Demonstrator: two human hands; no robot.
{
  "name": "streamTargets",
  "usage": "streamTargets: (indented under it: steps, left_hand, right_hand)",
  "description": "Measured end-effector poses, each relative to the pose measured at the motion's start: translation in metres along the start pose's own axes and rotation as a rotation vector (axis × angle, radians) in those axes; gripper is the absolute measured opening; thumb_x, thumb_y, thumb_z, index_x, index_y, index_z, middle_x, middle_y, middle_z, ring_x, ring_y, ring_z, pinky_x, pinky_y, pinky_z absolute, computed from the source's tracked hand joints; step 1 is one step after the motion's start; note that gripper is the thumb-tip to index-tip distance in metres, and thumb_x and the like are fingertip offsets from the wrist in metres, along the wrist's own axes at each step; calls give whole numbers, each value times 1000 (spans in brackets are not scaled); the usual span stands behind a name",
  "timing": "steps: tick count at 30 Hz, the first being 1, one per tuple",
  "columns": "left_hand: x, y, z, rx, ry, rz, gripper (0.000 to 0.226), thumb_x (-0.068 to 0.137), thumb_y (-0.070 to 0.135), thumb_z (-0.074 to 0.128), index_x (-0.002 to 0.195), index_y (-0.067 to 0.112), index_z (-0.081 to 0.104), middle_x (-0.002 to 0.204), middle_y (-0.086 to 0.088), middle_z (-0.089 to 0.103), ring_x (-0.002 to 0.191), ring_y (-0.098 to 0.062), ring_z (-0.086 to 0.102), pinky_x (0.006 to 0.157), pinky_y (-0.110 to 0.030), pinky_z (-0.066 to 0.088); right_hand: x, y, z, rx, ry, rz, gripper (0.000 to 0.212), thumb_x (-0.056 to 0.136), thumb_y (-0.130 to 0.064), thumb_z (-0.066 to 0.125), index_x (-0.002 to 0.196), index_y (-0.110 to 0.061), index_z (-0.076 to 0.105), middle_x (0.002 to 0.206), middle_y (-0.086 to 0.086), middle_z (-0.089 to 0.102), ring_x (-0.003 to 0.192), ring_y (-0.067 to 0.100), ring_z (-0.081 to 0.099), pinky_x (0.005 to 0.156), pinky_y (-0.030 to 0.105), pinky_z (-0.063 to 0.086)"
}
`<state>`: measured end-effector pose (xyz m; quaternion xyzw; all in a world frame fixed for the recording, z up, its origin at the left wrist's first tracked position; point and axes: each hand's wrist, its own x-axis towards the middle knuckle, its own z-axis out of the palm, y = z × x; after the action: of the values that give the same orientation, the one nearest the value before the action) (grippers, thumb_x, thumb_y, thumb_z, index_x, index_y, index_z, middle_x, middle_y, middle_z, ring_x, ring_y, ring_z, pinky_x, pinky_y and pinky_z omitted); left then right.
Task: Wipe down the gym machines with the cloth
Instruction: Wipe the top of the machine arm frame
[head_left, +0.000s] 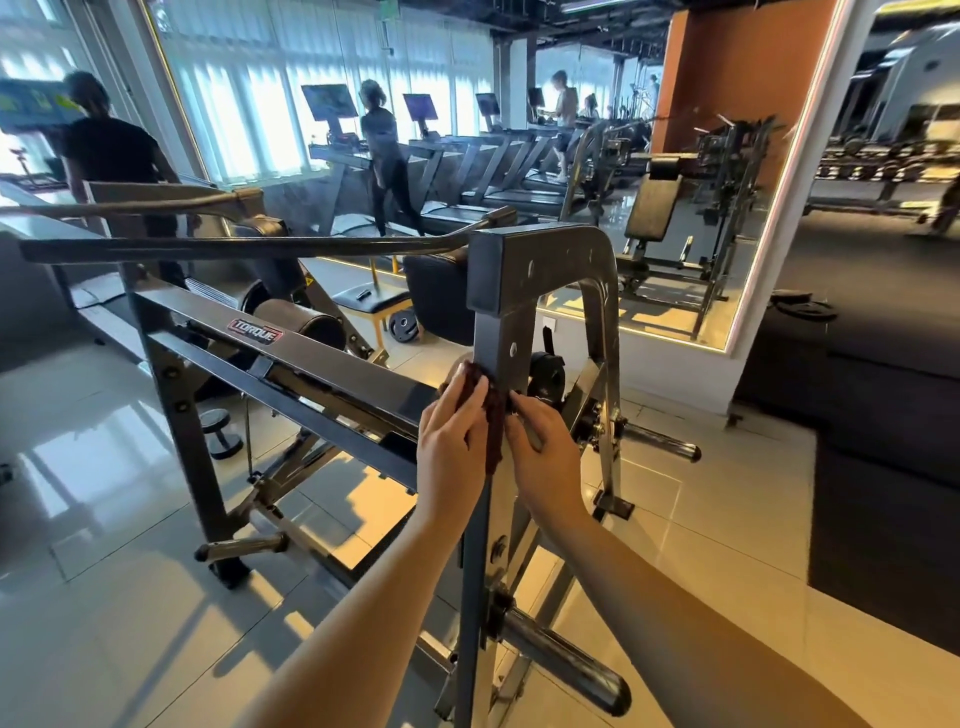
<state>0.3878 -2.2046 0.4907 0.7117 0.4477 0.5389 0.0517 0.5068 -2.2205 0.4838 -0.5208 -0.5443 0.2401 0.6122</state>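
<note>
- Gripped the dark red cloth (492, 415) with both hands: left hand (451, 431) curled over it, right hand (543, 447) pinching its edge.
- Kept it wrapped round the machine's upright post (498, 332), about midway up.
- Judged mid-wipe on this post; next called for sliding down it with firm pressure, then moving to the cross bars (291, 358).

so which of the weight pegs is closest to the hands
The chrome peg pointing right, just past the right hand on the cloth. The thick peg sits lower, under the forearms; the third peg is far left by the floor.
</note>
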Motion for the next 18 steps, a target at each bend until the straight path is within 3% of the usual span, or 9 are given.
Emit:
streamTargets:
  steps: [5, 8, 9, 13, 18]
  left_hand:
    - [-27, -15, -3, 52, -55, -3, 41, 98, 21, 54, 139, 20, 58, 152, 8, 41, 136, -13, 43, 113, -22, 37]
    - [-7, 0, -9, -55, -33, -2, 38, 100, 18, 52, 135, 8, 63, 145, 14, 46, 130, 14, 36, 107, -4, 32]
    - [3, 4, -9, -81, -18, -11, 36, 101, 13, 54, 135, 7, 63, 144, 15, 47, 130, 14, 37, 108, -6, 33]
    - [13, 3, -2, -72, 2, -86, 35, 102, 13, 58, 135, 20, 63, 149, 3, 52, 135, -18, 46, 113, -34, 42]
    - [-30, -18, 1, -1, -51, -6, 40, 98, 26, 50, 136, 20, 62, 153, 8, 42, 138, -16, 42, 114, -39, 41]
  right_hand:
    - [-2, 0, 1, -75, 17, -21, 36, 104, -30, 54, 139, -23, 59, 138, -8, 58, 130, 5, 52, 111, 37, 46]
    - [0, -1, 3, 0, 24, 26, 35, 103, -26, 55, 137, -25, 61, 137, -9, 59, 129, 6, 53, 110, 40, 47]
    - [0, -1, 3, 35, 32, 39, 34, 103, -24, 56, 136, -26, 62, 135, -9, 60, 127, 6, 54, 109, 40, 48]
    - [-1, -1, 5, 25, 48, 18, 33, 102, -23, 57, 134, -25, 63, 133, -10, 61, 126, 5, 55, 108, 38, 49]
    - [-3, 2, 7, -85, 61, -16, 37, 103, -31, 55, 139, -24, 59, 139, -9, 59, 131, 5, 52, 111, 40, 47]
